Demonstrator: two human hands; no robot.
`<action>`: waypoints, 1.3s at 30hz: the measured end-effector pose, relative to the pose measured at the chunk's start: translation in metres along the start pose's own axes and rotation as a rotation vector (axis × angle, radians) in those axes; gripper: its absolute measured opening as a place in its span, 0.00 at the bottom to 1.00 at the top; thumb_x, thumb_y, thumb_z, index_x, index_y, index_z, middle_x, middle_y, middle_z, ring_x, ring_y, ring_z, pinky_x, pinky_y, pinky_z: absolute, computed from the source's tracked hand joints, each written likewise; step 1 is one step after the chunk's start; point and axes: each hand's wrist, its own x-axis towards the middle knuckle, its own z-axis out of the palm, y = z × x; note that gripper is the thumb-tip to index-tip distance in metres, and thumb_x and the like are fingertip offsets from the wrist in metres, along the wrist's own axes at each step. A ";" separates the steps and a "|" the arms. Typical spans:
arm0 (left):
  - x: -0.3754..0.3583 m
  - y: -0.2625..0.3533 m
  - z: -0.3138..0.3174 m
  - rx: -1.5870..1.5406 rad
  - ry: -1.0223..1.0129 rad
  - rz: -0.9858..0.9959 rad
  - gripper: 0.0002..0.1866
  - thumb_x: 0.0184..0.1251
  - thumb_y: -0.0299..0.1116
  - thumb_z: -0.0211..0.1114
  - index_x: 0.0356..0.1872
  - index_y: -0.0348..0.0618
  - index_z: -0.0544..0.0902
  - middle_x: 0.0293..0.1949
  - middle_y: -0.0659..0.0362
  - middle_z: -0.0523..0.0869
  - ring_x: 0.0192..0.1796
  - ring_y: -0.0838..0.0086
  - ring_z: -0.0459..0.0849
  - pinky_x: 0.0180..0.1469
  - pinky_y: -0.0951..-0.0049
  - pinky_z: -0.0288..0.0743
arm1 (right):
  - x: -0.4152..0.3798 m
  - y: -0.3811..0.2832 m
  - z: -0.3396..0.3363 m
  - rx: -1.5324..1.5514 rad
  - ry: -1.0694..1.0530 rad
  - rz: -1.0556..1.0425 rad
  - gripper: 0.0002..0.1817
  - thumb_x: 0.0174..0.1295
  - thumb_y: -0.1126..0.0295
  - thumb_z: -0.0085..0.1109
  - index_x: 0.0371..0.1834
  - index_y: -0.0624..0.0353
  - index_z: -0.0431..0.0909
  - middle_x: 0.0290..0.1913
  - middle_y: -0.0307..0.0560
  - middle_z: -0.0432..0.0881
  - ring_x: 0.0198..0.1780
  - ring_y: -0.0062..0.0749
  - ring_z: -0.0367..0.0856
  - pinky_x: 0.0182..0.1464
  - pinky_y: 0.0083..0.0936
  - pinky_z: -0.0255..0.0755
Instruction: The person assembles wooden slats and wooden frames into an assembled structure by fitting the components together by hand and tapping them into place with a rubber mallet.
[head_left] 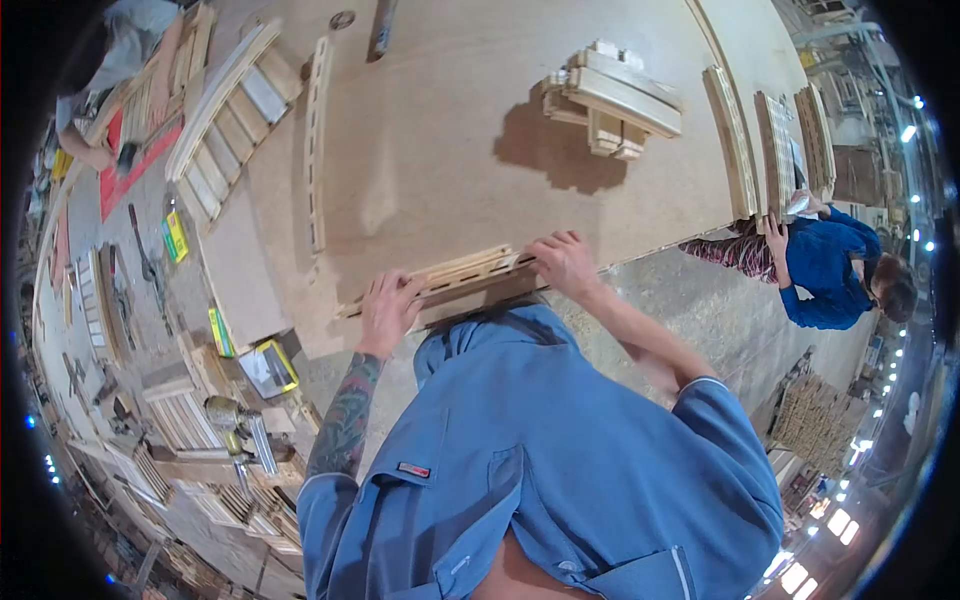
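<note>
Slotted wooden rails (465, 270) lie side by side at the near edge of the large wooden tabletop (430, 130). At their left end my left hand (388, 308) is closed, fingers over the wood. My right hand (563, 264) grips the other end with bent fingers. Just beyond my left hand, a single slotted rail (318, 150) lies lengthwise on the board. Farther off to the right stands a stack of short wooden pieces (620, 95), laid crosswise and casting a shadow.
At the left are a slatted wooden frame (235, 115) and yellow-green boxes (174, 236). A power tool (235, 415) stands lower left. At the right, a co-worker in blue (830, 265) handles long wooden strips (775, 150). Another person's arm (85, 145) shows upper left.
</note>
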 end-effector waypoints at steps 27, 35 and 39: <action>0.364 0.206 -0.105 -0.546 0.184 0.017 0.34 0.49 0.62 0.72 0.47 0.43 0.86 0.43 0.49 0.89 0.45 0.56 0.88 0.49 0.62 0.79 | 0.058 0.196 -0.137 1.612 0.838 0.591 0.31 0.66 0.42 0.55 0.66 0.48 0.71 0.58 0.39 0.76 0.57 0.27 0.69 0.60 0.37 0.58; 0.159 0.103 -0.047 -0.858 0.827 -0.728 0.29 0.62 0.60 0.65 0.49 0.44 0.87 0.36 0.52 0.90 0.40 0.65 0.88 0.46 0.67 0.80 | 0.207 0.066 -0.081 1.526 0.311 0.276 0.35 0.70 0.45 0.55 0.69 0.63 0.67 0.65 0.49 0.73 0.65 0.38 0.71 0.65 0.35 0.67; 0.121 0.067 -0.043 -0.826 0.812 -0.908 0.30 0.62 0.62 0.62 0.47 0.44 0.87 0.42 0.48 0.89 0.44 0.55 0.88 0.50 0.61 0.79 | 0.300 0.040 -0.009 1.204 0.022 0.164 0.35 0.69 0.46 0.58 0.67 0.64 0.71 0.62 0.47 0.76 0.60 0.33 0.74 0.61 0.32 0.68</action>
